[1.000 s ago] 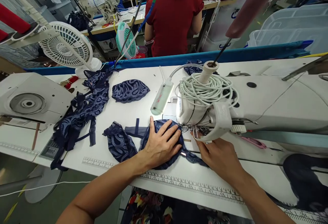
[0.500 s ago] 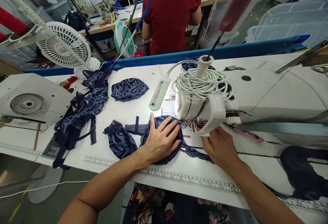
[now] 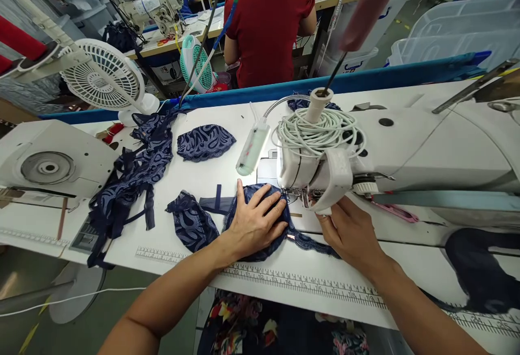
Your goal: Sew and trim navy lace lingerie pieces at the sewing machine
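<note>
My left hand point(image 3: 258, 220) lies flat with fingers spread on a navy lace bra cup point(image 3: 264, 252), whose upper right edge reaches the needle area of the sewing machine point(image 3: 298, 173). A scalloped lace band point(image 3: 312, 244) runs from the cup toward my right hand point(image 3: 349, 229). That hand is bent in beside the presser foot; its fingertips are partly hidden behind the white machine guard point(image 3: 337, 176), and what they pinch is unclear. Left of the cup lie a sheer navy strip point(image 3: 211, 205) and another patterned lace piece point(image 3: 193, 222).
A lace piece point(image 3: 206, 142) lies further back, near a hanging translucent tube lamp point(image 3: 252, 148). Piled navy garments point(image 3: 142, 168) sit beside a second machine point(image 3: 52, 154). Pink-handled snips point(image 3: 396, 213) lie under the machine arm. A co-worker in red point(image 3: 264, 24) sits beyond.
The view has shifted slightly. Both hands and the bra cup stay almost in the same place.
</note>
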